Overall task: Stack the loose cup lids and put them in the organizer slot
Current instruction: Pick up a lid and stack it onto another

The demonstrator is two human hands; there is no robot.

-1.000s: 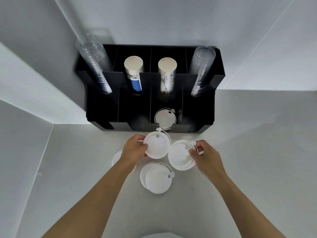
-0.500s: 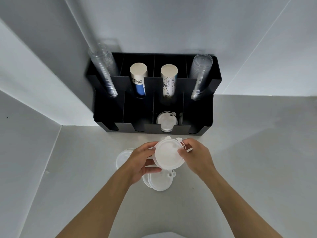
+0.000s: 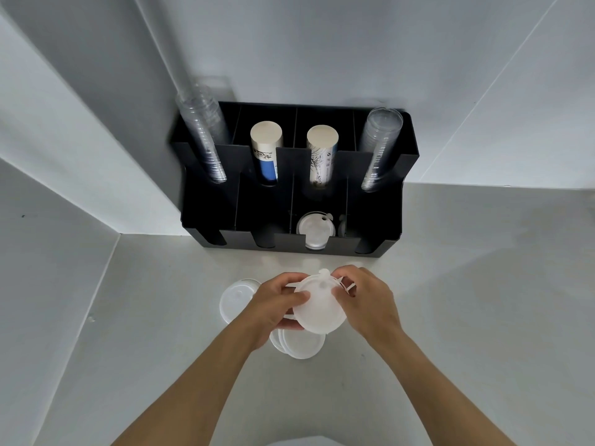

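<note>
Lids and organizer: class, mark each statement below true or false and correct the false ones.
1. Both hands, left hand and right hand, hold the lids. True.
2. The organizer has no lids in it. False: some already sit in a front slot.
3. Loose lids lie on the counter under the hands. True.
4. All four rear slots hold paper cups. False: the two outer ones hold clear cups.
</note>
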